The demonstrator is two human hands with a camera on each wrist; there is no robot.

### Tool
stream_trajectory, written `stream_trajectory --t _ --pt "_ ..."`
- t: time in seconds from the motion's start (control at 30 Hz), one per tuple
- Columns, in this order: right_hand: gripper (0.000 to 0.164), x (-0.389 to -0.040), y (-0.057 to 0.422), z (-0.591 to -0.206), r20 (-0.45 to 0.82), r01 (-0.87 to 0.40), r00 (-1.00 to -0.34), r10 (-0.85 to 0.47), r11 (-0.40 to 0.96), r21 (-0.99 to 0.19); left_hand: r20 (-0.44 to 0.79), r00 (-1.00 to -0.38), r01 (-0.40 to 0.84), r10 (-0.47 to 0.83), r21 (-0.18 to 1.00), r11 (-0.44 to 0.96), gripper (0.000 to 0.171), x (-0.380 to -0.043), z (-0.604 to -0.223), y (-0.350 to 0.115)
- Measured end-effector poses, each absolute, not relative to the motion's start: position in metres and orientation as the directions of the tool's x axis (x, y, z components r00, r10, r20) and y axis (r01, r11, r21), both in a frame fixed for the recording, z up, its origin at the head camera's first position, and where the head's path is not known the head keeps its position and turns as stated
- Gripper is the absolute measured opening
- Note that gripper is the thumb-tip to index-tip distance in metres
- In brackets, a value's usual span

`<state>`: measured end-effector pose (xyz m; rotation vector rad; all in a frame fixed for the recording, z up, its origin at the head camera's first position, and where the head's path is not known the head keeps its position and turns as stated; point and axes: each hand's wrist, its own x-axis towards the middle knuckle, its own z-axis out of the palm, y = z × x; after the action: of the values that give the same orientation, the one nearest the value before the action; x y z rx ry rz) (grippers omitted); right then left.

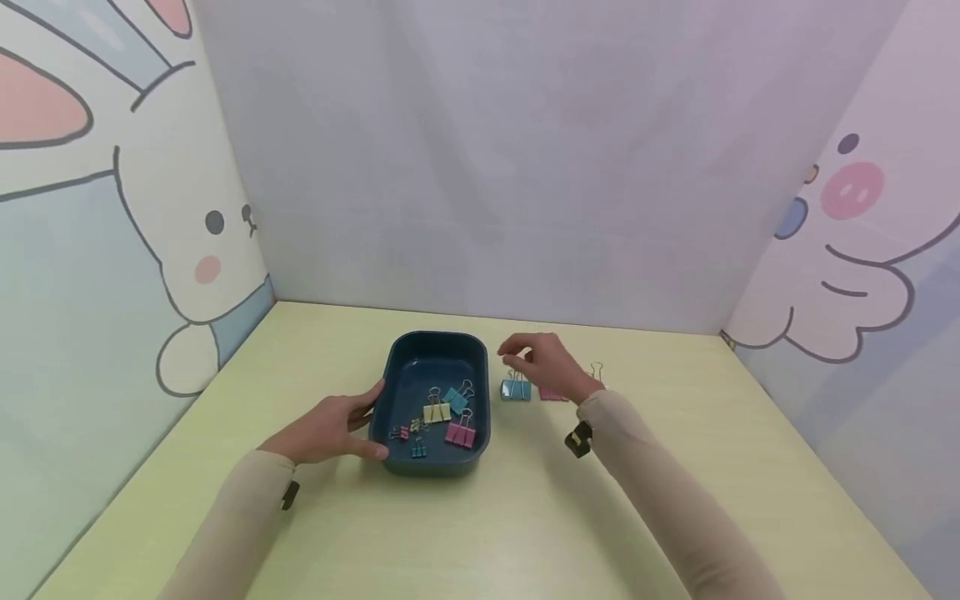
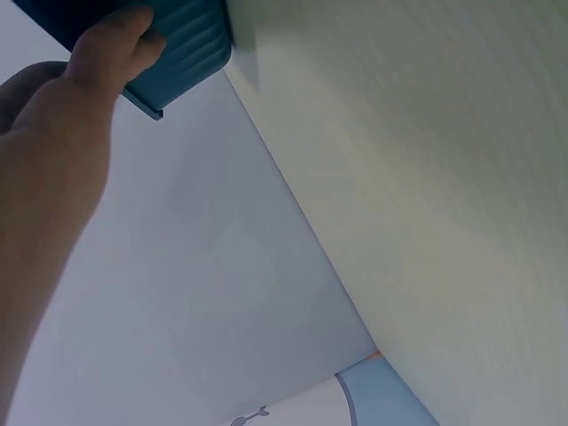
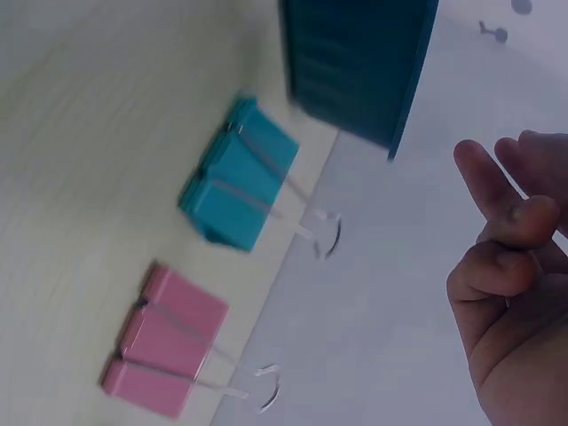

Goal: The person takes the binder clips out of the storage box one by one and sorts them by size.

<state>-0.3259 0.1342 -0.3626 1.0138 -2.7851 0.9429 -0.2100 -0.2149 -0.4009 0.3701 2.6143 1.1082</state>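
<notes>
A dark blue rectangular tray (image 1: 405, 375) sits on the table. My left hand (image 1: 326, 429) holds its left side, fingers along the wall and thumb at the front corner. Inside lie larger binder clips in yellow (image 1: 437, 413), blue (image 1: 456, 400) and pink (image 1: 460, 434), plus small pink (image 1: 400, 433), yellow (image 1: 417, 425) and teal (image 1: 418, 450) ones. To the tray's right, a large blue binder clip (image 3: 240, 177) and a pink one (image 3: 169, 342) stand on the table. Just above them hovers my right hand (image 1: 551, 362), fingers loosely bent and nothing between them.
Beyond my right wrist, the wire handles of another binder clip (image 1: 596, 371) show, its body partly hidden. A pale yellow table (image 1: 450, 542) lies under everything. Grey cloth (image 1: 480, 167) closes off the back, with cartoon-printed panels at both sides.
</notes>
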Motion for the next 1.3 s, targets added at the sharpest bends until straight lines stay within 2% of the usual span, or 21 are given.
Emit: stream_trajectory --t 0.17,0.3,0.4,0.53,0.73,0.97,1.3 --pt "0.02 -0.307 0.107 -0.363 0.129 -0.664 -0.707 -0.695 0.59 -0.459 -0.157 -0.928 0.119 0.339 0.735 0.668 0.116 -0.21 -0.404 -0.214" --pt "0.019 -0.294 0.09 -0.366 0.042 -0.698 -0.673 -0.738 0.616 -0.367 -0.165 -0.929 0.109 0.331 0.733 0.671 0.116 -0.208 -0.404 -0.213" --pt "0.016 -0.286 0.081 -0.368 -0.013 -0.704 -0.668 -0.744 0.637 -0.315 -0.167 -0.929 0.11 0.331 0.728 0.677 0.116 -0.208 -0.403 -0.213" --pt "0.013 -0.282 0.074 -0.37 -0.044 -0.676 -0.696 -0.717 0.675 -0.294 -0.153 -0.928 0.13 0.341 0.723 0.679 0.115 -0.208 -0.4 -0.214" --pt "0.012 -0.283 0.069 -0.371 -0.037 -0.636 -0.737 -0.675 0.71 -0.302 -0.156 -0.926 0.127 0.343 0.728 0.674 0.115 -0.209 -0.398 -0.214" --pt "0.01 -0.282 0.067 -0.375 -0.015 -0.632 -0.742 -0.67 0.707 -0.317 -0.172 -0.932 0.102 0.32 0.722 0.684 0.116 -0.207 -0.398 -0.215" --pt "0.009 -0.287 0.074 -0.383 0.064 -0.578 -0.766 -0.639 0.642 -0.504 -0.171 -0.936 0.095 0.307 0.717 0.69 0.116 -0.206 -0.399 -0.214"
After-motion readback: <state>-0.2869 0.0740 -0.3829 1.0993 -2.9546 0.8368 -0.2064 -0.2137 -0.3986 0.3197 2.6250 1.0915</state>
